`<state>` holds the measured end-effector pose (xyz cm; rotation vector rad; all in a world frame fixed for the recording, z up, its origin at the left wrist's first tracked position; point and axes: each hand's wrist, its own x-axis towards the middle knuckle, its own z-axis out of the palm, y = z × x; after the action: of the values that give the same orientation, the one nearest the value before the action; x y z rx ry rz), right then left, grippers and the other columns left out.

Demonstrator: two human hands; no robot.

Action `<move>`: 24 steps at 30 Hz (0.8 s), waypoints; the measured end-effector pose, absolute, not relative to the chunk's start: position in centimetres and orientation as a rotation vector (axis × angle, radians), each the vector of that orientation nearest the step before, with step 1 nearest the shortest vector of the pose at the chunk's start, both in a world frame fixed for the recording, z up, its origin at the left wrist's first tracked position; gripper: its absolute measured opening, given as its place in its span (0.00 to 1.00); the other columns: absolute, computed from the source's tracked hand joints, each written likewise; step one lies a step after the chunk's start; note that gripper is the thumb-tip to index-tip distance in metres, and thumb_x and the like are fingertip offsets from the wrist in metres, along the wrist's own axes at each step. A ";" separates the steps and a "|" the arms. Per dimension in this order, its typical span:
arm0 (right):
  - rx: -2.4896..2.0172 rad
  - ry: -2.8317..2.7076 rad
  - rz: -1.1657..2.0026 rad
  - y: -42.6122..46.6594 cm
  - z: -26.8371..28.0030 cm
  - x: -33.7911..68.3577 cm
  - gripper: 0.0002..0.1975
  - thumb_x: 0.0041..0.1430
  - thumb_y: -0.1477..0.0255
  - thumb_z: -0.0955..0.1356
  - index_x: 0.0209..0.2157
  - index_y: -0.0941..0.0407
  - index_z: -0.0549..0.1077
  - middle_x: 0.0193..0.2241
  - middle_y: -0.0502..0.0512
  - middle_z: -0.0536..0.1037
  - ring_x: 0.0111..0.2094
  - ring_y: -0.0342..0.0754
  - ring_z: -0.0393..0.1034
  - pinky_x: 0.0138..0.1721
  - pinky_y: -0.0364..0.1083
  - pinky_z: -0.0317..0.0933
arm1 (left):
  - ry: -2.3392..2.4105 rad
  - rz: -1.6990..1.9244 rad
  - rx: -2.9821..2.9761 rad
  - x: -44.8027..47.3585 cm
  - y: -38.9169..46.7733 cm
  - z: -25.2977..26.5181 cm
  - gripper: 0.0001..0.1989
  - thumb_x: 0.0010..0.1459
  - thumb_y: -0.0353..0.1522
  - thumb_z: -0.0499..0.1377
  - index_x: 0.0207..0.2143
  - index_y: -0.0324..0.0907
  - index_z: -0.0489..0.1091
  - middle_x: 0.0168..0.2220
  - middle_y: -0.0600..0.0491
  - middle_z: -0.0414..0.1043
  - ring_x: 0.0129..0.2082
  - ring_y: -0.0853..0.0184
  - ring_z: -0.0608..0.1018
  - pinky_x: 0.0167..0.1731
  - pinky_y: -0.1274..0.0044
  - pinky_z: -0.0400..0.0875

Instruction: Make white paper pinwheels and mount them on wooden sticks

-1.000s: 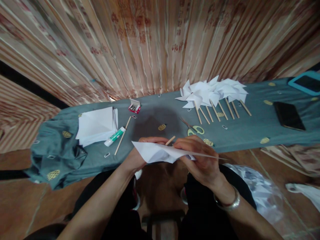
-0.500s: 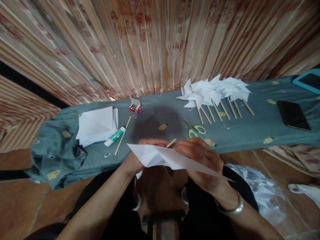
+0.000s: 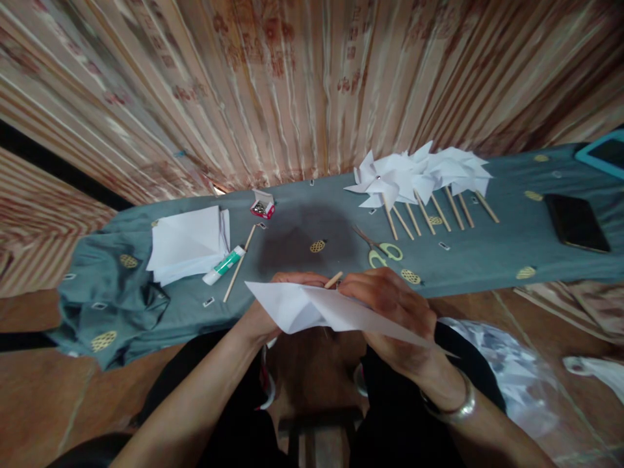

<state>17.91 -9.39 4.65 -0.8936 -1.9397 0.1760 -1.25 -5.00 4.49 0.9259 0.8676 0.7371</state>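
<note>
Over my lap, in front of the table edge, both hands grip a white paper pinwheel (image 3: 322, 309) seen nearly edge-on. The tip of a wooden stick (image 3: 334, 280) pokes up behind the paper, between my hands. My left hand (image 3: 263, 318) is mostly covered by the paper, its fingers curled behind it near the stick. My right hand (image 3: 397, 305) is closed on the paper's other side, fingertips close to the stick's end. Whatever small part the fingertips press is hidden. Scissors with green handles (image 3: 385, 252) lie on the table just beyond my right hand.
Several finished pinwheels (image 3: 390, 179) lie in a row at the back right. On the left are a paper stack (image 3: 185, 240), a glue stick (image 3: 224, 265), a loose wooden stick (image 3: 238, 265) and a small box of metal pins (image 3: 263, 205). A dark phone (image 3: 578, 222) rests farther right.
Both hands hold nearly the same pose on the pinwheel; the paper and stick tip have shifted only very slightly. The table view has moved a little with my head.
</note>
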 end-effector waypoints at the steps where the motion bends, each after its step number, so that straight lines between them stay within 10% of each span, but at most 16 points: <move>1: -0.895 -1.940 0.170 -9.4 4.6 17.9 0.15 0.61 0.79 0.68 0.49 0.54 0.70 0.41 0.55 0.82 0.43 0.48 0.77 0.45 0.50 0.70 | 0.879 0.730 0.906 -1.2 -5.0 4.4 0.15 0.40 0.40 0.70 0.29 0.39 0.81 0.33 0.45 0.80 0.29 0.63 0.77 0.32 0.75 0.72; 24: -0.894 -1.935 0.138 -9.2 4.6 17.3 0.13 0.60 0.79 0.69 0.46 0.57 0.71 0.39 0.56 0.81 0.42 0.47 0.75 0.46 0.48 0.69 | 0.824 0.767 0.976 -1.9 -5.3 4.1 0.16 0.41 0.42 0.70 0.28 0.39 0.80 0.32 0.46 0.78 0.30 0.64 0.75 0.32 0.75 0.70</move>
<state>17.35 -9.23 4.57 -0.8942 -1.9347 0.1384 -1.92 -5.25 4.13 0.9757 0.8236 0.7673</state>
